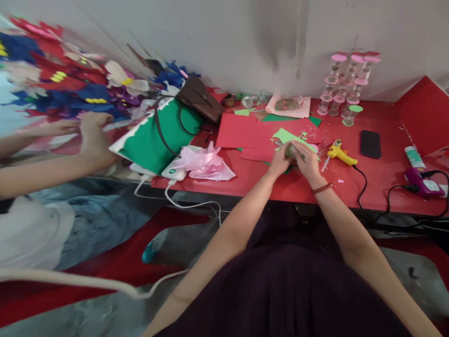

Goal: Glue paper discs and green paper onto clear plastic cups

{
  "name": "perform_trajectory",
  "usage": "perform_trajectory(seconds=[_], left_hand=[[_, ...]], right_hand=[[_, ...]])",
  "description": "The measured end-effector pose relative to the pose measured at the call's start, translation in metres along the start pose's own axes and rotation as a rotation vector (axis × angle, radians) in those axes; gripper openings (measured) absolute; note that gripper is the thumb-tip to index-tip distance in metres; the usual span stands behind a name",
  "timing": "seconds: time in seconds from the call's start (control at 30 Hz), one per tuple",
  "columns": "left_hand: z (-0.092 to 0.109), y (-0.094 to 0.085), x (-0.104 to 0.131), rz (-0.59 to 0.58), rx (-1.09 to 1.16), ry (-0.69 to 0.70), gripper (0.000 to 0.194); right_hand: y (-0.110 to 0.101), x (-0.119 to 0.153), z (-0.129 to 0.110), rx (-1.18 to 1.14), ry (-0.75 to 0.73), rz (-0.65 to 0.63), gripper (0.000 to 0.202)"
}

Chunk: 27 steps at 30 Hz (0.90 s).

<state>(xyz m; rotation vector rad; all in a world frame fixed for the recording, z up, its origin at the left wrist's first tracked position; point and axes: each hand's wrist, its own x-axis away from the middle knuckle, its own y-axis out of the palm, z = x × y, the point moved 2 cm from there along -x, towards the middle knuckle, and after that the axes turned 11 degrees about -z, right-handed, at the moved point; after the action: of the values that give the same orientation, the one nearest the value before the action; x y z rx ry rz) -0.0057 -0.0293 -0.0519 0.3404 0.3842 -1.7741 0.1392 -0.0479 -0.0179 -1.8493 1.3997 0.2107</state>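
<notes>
My left hand (279,160) and my right hand (307,161) meet over the red table, fingers closed around a small rounded, greenish see-through thing (290,150). The fingers hide most of it, so its exact kind does not show. Directly behind my hands lies a light green paper piece (286,135), among small paper scraps. Under it are sheets of red paper (238,131). Just right of my right hand, a yellow glue gun (338,152) lies on its side.
Stacked clear cups with pink discs (339,84) stand at the back right. A black phone (370,143) and a purple plug adapter (423,183) lie to the right. Leftward are a pink plastic bag (206,164), a brown bag (201,98), and another person's arms (70,159) beside paper flowers (84,89).
</notes>
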Motion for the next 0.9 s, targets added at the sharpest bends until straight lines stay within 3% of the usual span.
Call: perform_trajectory(seconds=[0.1,0.27,0.5,0.63,0.73,0.8,0.9], left_hand=[[0.002,0.001,0.001,0.015,-0.017,0.033,0.055],[0.006,0.003,0.001,-0.007,-0.006,-0.027,0.057],[0.009,0.001,0.0,0.029,0.142,-0.143,0.073],[0.009,0.002,0.0,0.022,0.223,-0.148,0.075],[0.01,0.0,-0.001,0.061,0.279,-0.114,0.071],[0.011,-0.004,-0.003,0.133,0.321,-0.096,0.07],[0.012,-0.012,-0.005,0.216,0.402,-0.106,0.069]], right_hand=[[0.001,0.001,0.003,-0.099,0.037,0.055,0.03],[0.0,0.0,0.007,-0.274,0.2,0.146,0.019],[-0.004,-0.005,0.009,-0.323,0.26,0.171,0.027],[-0.002,-0.004,0.012,-0.276,0.243,0.144,0.025],[-0.005,-0.003,0.015,-0.098,0.304,0.164,0.025],[-0.009,-0.004,0.015,0.114,0.379,0.058,0.023],[-0.011,-0.009,0.012,0.43,0.455,-0.243,0.033]])
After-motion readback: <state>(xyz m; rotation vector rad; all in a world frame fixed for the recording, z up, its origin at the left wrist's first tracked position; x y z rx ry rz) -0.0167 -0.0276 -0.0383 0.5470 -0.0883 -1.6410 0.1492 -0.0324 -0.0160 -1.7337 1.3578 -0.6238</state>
